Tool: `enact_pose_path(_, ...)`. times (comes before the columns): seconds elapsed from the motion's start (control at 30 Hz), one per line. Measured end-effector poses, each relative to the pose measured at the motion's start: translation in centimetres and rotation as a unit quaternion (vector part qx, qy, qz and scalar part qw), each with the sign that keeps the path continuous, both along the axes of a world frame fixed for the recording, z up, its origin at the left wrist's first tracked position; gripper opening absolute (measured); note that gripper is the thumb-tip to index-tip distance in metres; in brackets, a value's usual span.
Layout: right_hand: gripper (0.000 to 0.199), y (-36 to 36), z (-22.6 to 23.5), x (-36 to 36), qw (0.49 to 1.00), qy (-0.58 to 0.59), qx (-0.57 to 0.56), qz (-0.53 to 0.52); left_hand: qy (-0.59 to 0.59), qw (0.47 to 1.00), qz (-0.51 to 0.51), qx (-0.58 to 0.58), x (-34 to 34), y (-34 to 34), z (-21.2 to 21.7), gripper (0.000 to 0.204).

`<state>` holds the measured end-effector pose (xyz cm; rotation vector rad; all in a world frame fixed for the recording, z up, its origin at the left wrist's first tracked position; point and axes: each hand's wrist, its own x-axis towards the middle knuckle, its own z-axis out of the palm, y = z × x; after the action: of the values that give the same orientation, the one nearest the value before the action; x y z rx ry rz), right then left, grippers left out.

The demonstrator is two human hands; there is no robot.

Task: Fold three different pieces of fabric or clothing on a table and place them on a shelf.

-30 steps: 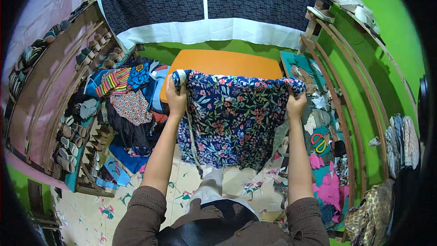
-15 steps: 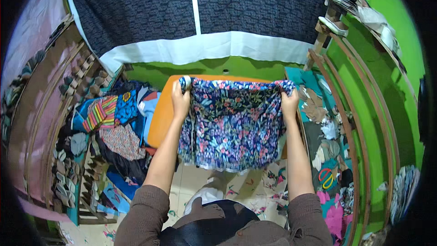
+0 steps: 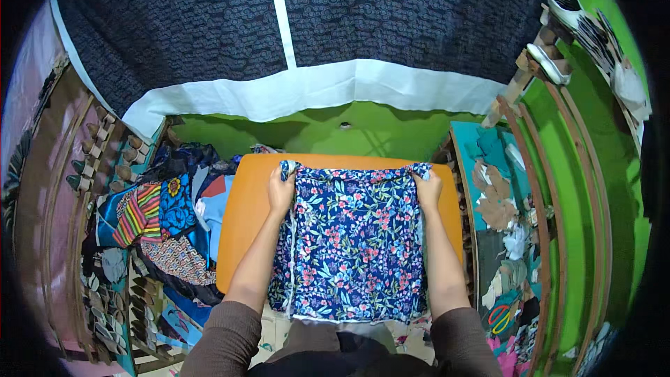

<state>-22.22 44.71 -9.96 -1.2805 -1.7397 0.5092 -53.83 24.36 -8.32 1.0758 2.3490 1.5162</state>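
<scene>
I see the floral cloth (image 3: pixel 352 244) spread flat on the orange table (image 3: pixel 241 216), long axis toward me. My left hand (image 3: pixel 281 192) and right hand (image 3: pixel 427 190) each pinch a far corner, equally near.

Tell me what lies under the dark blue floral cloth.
The dark blue floral cloth lies on an orange table top, bare at its left, far and right edges. Both hands pin the far corners. Whatever else lies beneath is covered.
</scene>
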Motion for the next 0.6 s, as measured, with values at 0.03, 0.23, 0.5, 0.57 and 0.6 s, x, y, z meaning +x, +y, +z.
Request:
enact_pose_path(0.03, 0.023, 0.9, -0.7, -0.7, 1.0, -0.012, -0.018, -0.01, -0.012, 1.0, 0.004, -0.007, -0.7, 0.9, -0.5, 0.033)
enact_pose_path(0.23, 0.06, 1.6, -2.8, -3.9, 0.938, -0.272, -0.208, -0.058, 0.093, 0.953, 0.11, -0.267, -1.8, 2.7, -3.8, 0.06)
enact_pose_path(0.5, 0.049, -5.5, -5.5, -7.4, 0.916, -0.39, 0.025, 0.092, 0.289, 0.917, -0.12, -0.247, 4.7, 2.2, -7.3, 0.053)
enact_pose_path(0.57, 0.046, -4.5, -5.9, -6.5, 0.938, -0.339, 0.029, 0.071, 0.297, 0.917, -0.102, -0.246, 3.6, 1.9, -7.4, 0.05)
enact_pose_path(0.6, 0.045, -3.9, -5.9, -6.0, 0.947, -0.314, 0.029, 0.061, 0.315, 0.911, -0.095, -0.247, 3.0, 1.7, -7.4, 0.049)
